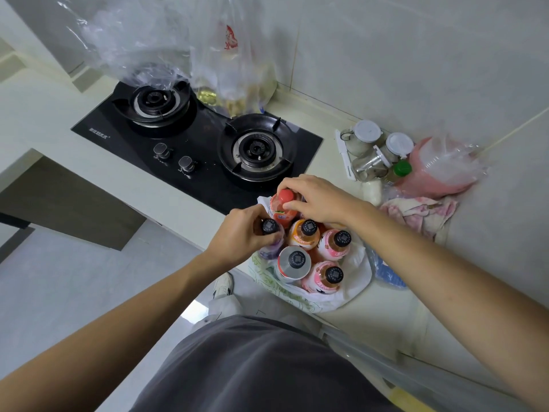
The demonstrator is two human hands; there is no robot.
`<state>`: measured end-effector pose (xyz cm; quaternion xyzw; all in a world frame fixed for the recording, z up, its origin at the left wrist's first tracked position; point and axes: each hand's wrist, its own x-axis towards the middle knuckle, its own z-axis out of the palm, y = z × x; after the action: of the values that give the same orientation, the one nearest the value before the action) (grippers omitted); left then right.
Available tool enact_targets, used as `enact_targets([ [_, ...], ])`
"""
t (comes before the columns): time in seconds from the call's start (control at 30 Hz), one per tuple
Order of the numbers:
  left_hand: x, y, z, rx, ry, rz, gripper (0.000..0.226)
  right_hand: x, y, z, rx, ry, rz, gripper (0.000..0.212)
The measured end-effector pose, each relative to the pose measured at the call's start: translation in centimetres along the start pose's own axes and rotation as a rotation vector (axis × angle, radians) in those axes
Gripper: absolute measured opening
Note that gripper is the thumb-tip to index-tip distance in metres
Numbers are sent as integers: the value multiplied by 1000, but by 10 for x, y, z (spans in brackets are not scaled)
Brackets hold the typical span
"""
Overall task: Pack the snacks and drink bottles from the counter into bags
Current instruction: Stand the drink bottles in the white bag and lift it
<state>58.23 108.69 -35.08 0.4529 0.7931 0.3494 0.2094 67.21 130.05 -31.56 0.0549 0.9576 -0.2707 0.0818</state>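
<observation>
A: On the counter (pixel 371 316), beside the gas hob (pixel 196 144) — count?
B: Six bottles upright in one white plastic bag (pixel 356 278).
A: Hands?
B: Left hand (pixel 243 233) grips the purple bottle (pixel 270 236); right hand (pixel 318 197) pinches the red-capped bottle (pixel 283 208)

My white bag (pixel 353 281) with green line drawings holds bottles: one red with a red cap (pixel 285 196), one purple with a black cap (pixel 269 226), one orange (pixel 303 234) and two pink (pixel 332 245) with black caps, and one white and red with a silver top (pixel 294 261). The hob (pixel 190 144) is glossy black. The bench (pixel 371 310) is cream. A pink and white cloth (pixel 421 212) lies beside a pink bag (pixel 436 171). My shirt (pixel 252 367) is dark grey.
</observation>
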Motion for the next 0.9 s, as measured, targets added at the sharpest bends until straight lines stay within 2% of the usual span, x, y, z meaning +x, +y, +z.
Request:
enact_targets([
  [0.17, 1, -8, 4, 25, -11, -44, 30, 1, -3, -4, -12, -47, -2, 18],
  [0.33, -2, -5, 7, 38, -19, -18, 33, -1, -5, -9, -46, -76, 11, 21],
  [0.53, -10, -4, 6, 60, -13, -61, 39, -1, -7, -7, -120, -48, -19, 27],
  [0.73, -13, -2, 0, 45, -74, -55, 41, -7, -9, -6, -125, -9, 7, 31],
  [0.9, -12, -10, -13, 2, -118, -37, 53, -13, -14, -9, -130, 59, 77, 45],
])
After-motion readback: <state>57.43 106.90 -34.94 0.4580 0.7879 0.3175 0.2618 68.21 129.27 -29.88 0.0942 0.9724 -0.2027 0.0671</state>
